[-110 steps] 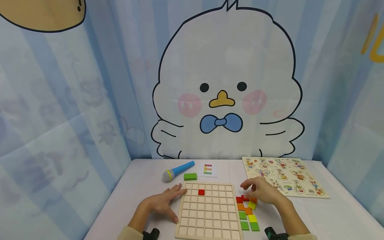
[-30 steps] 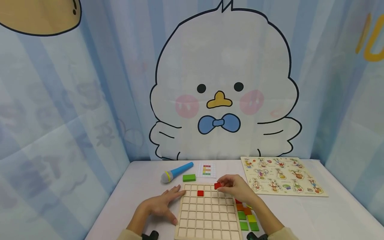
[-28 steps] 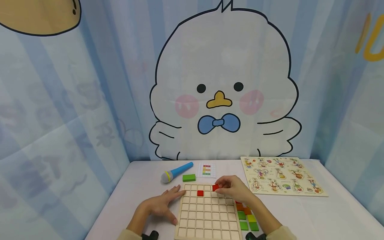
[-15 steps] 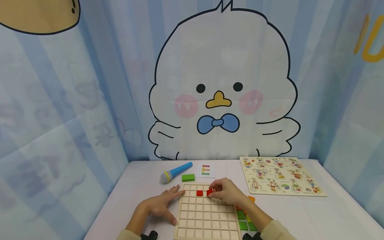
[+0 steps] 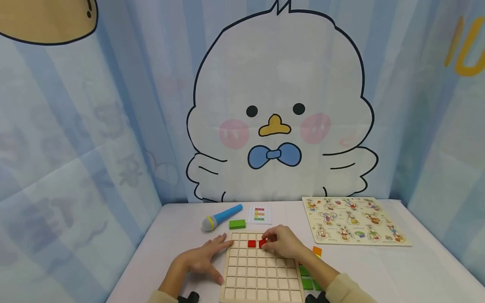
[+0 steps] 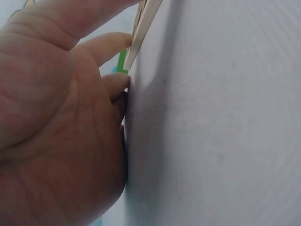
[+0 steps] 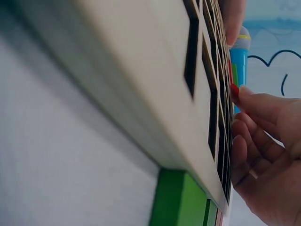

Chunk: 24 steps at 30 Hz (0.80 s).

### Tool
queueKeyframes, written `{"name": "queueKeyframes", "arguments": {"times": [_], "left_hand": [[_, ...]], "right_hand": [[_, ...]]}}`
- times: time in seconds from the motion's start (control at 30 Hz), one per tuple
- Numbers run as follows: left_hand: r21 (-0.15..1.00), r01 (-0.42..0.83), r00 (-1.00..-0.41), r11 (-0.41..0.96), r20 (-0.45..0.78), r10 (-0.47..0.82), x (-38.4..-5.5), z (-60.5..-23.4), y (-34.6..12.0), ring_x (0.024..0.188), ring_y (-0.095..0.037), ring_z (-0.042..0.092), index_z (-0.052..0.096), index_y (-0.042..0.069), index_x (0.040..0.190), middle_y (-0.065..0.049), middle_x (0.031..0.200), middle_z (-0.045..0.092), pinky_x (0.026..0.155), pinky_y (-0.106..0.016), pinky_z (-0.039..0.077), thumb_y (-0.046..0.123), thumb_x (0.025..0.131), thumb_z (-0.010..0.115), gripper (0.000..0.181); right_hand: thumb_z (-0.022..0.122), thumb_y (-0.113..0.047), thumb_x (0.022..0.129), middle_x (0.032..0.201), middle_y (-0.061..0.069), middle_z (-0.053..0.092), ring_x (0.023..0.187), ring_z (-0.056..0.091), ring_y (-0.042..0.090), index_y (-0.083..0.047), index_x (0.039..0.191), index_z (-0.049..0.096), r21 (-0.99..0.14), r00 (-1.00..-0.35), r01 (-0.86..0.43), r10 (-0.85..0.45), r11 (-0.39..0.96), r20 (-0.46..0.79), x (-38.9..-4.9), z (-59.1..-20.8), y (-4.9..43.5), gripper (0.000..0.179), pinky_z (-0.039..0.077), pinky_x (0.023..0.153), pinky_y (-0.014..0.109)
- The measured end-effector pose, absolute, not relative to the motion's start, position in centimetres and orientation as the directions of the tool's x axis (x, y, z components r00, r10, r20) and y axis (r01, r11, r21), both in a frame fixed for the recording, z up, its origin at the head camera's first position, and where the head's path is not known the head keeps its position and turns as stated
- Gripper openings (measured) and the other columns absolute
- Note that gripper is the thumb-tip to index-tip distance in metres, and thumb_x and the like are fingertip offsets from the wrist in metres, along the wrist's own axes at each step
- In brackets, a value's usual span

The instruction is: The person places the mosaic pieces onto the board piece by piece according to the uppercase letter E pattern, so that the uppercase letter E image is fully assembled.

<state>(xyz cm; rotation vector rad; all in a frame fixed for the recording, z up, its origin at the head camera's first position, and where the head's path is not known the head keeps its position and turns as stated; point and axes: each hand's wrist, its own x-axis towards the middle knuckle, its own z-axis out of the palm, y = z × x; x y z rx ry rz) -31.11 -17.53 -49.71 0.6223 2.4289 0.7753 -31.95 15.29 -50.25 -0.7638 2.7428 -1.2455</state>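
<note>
A wooden grid board (image 5: 262,272) lies on the white table, with one red square tile (image 5: 251,243) set in a cell of its second row. My right hand (image 5: 285,243) pinches another red tile (image 5: 262,243) at the board's surface, one cell over from the first. In the right wrist view, thumb and fingertips hold that red tile (image 7: 234,90) against the grid. With fingers spread, my left hand (image 5: 202,257) rests at the board's left edge, fingertips and thumb touching it. The left wrist view shows the palm (image 6: 61,108) beside the board's rim (image 6: 141,35).
Green tiles (image 5: 307,284) and an orange tile (image 5: 317,251) lie right of the board, partly behind my right forearm. Beyond the board are a green block (image 5: 237,224), a blue toy microphone (image 5: 221,217) and a pattern card (image 5: 259,214). A picture puzzle board (image 5: 354,221) lies back right.
My right hand has gone from the loose tiles to the board with a red tile, then moved left and down to the second row. The left hand has stayed at the board's edge.
</note>
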Motion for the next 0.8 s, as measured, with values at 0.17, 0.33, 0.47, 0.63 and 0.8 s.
{"name": "queueKeyframes", "arguments": {"times": [0.17,0.33,0.47,0.63,0.8], "left_hand": [[0.629,0.276,-0.761,0.727,-0.319,0.565,-31.01,-49.57,-17.52,0.160,-0.050,0.006,0.035,0.038,0.162,-0.007,0.177,0.011,0.119,-0.079,0.011,0.040,0.072,0.095,0.108],[0.627,0.283,-0.762,0.726,-0.313,0.568,-30.84,-49.49,-17.53,0.159,-0.050,0.007,0.035,0.038,0.162,-0.007,0.177,0.011,0.119,-0.079,0.012,0.039,0.073,0.094,0.106],[0.632,0.282,-0.763,0.722,-0.309,0.568,-30.74,-49.48,-17.54,0.159,-0.050,0.006,0.036,0.039,0.161,-0.007,0.177,0.011,0.119,-0.079,0.012,0.038,0.074,0.094,0.105],[0.631,0.276,-0.767,0.725,-0.310,0.561,-30.77,-49.48,-17.61,0.159,-0.051,0.006,0.035,0.039,0.161,-0.007,0.177,0.011,0.118,-0.080,0.011,0.039,0.073,0.094,0.106],[0.632,0.276,-0.767,0.724,-0.310,0.562,-30.81,-49.48,-17.60,0.159,-0.052,0.006,0.035,0.039,0.161,-0.007,0.177,0.012,0.118,-0.080,0.011,0.039,0.074,0.094,0.105]], "right_hand": [[0.082,-0.016,0.089,0.078,-0.005,0.067,0.068,0.054,0.004,-0.005,0.104,0.078,-0.705,-0.879,-0.423,-0.447,0.569,0.166,-31.91,-50.27,15.04,0.019,0.045,0.062,0.021],[0.083,-0.015,0.088,0.076,-0.005,0.066,0.067,0.054,0.005,-0.005,0.103,0.077,-0.703,-0.880,-0.424,-0.445,0.571,0.169,-31.77,-50.19,14.84,0.019,0.045,0.062,0.022],[0.084,-0.014,0.086,0.075,-0.005,0.065,0.067,0.053,0.004,-0.004,0.102,0.077,-0.695,-0.880,-0.430,-0.441,0.576,0.178,-31.57,-50.23,14.78,0.020,0.046,0.063,0.022],[0.085,-0.015,0.086,0.074,-0.008,0.064,0.067,0.053,0.003,-0.005,0.101,0.077,-0.672,-0.876,-0.442,-0.446,0.594,0.182,-31.62,-50.23,14.65,0.020,0.047,0.064,0.022],[0.085,-0.016,0.086,0.074,-0.009,0.063,0.066,0.052,0.003,-0.008,0.103,0.077,-0.645,-0.878,-0.442,-0.447,0.623,0.171,-31.81,-50.26,14.55,0.020,0.045,0.064,0.022]]}}
